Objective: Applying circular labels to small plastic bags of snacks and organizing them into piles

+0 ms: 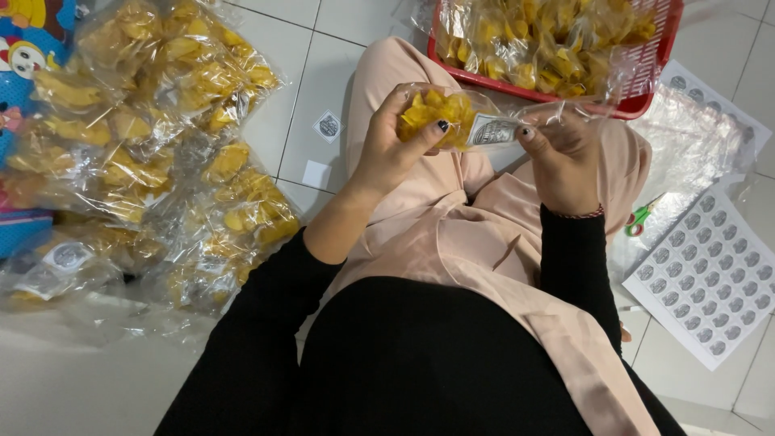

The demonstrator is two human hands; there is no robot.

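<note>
Clear plastic bag of yellow chips (440,117) is held over my lap, between both my hands and just in front of the red basket (658,77). My left hand (395,145) is closed around the full end of the bag, thumb across its front. My right hand (565,161) pinches the bag's neck, thumb pressed on a grey sticker (492,129) at that end. The basket holds more filled bags. A large pile of filled bags (153,153) lies on the tiled floor (319,73) to my left. To my right, a sheet of round grey stickers (710,274) lies on the floor, with green-handled scissors (642,218) just beside it. One loose sticker (328,126) sits on a tile near my knee.
</note>
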